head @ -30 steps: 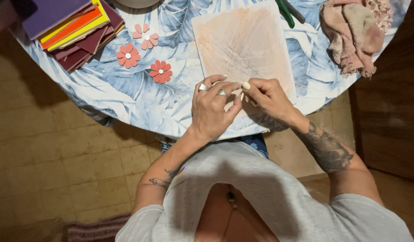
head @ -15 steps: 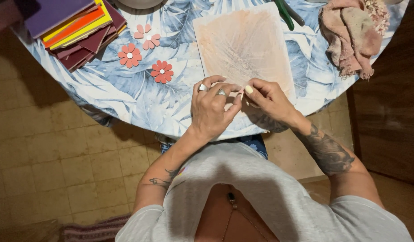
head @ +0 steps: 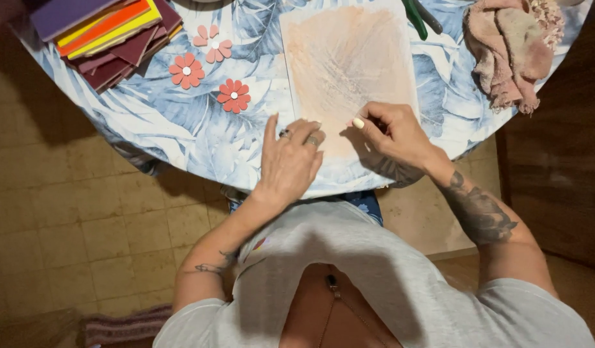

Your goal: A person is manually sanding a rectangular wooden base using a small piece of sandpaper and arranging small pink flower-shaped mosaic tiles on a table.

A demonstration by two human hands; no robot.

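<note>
My left hand (head: 289, 161) lies on the blue leaf-print tablecloth (head: 181, 138), fingers spread, with rings on two fingers. Its fingertips touch the lower left corner of a pale peach board (head: 349, 61) that lies flat on the table. My right hand (head: 393, 134) rests on the board's lower right part. Its fingers are curled and its thumb is pressed to the fingertips. Whether something small sits in that pinch is hidden. The two hands are a little apart.
Three red and pink foam flowers (head: 233, 95) lie left of the board. A stack of coloured sheets (head: 110, 32) sits at the far left, a green-handled tool (head: 416, 16) and a pink cloth (head: 510, 45) at the far right. The round table's edge runs just below my hands.
My hands were pressed together over a small pale piece at the board's near edge. They have drawn apart, and the left hand now lies spread on the table.
</note>
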